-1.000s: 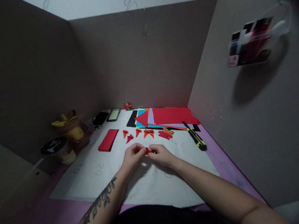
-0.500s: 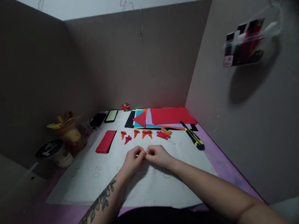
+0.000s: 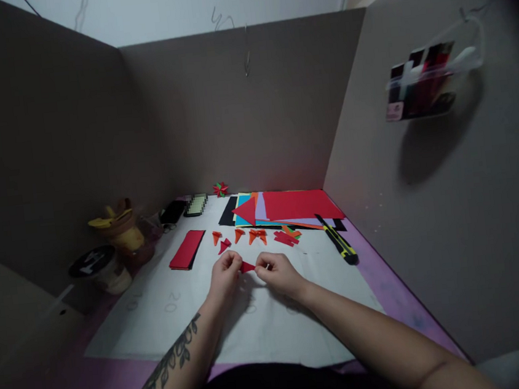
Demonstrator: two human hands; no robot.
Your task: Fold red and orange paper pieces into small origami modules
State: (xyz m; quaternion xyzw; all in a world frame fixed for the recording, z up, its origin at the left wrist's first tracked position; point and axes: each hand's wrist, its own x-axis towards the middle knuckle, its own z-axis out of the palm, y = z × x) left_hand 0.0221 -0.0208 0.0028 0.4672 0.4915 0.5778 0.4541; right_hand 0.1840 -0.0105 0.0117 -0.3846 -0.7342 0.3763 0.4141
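A small red folded paper (image 3: 247, 266) is held between my two hands above the white sheet (image 3: 162, 328). My left hand (image 3: 226, 273) pinches its left end, and my right hand (image 3: 277, 272) pinches the right end. Just beyond them lie several small folded pieces, among them an orange one (image 3: 217, 237), a red one (image 3: 224, 246) and a joined orange piece (image 3: 257, 236). Red strips (image 3: 286, 238) rest to their right, partly over orange and green ones. Left of the folded pieces is a stack of red paper (image 3: 188, 249).
A yellow and black cutter (image 3: 338, 240) lies at the right. Large coloured sheets (image 3: 302, 204), a red-green paper star (image 3: 221, 190) and a phone (image 3: 196, 205) are at the back. A lidded tub (image 3: 100, 270) and a pot (image 3: 122, 230) stand left. A bag (image 3: 419, 82) hangs on the right wall.
My hands have moved slightly apart, and more of the red paper shows between them. The whole view has shifted a little.
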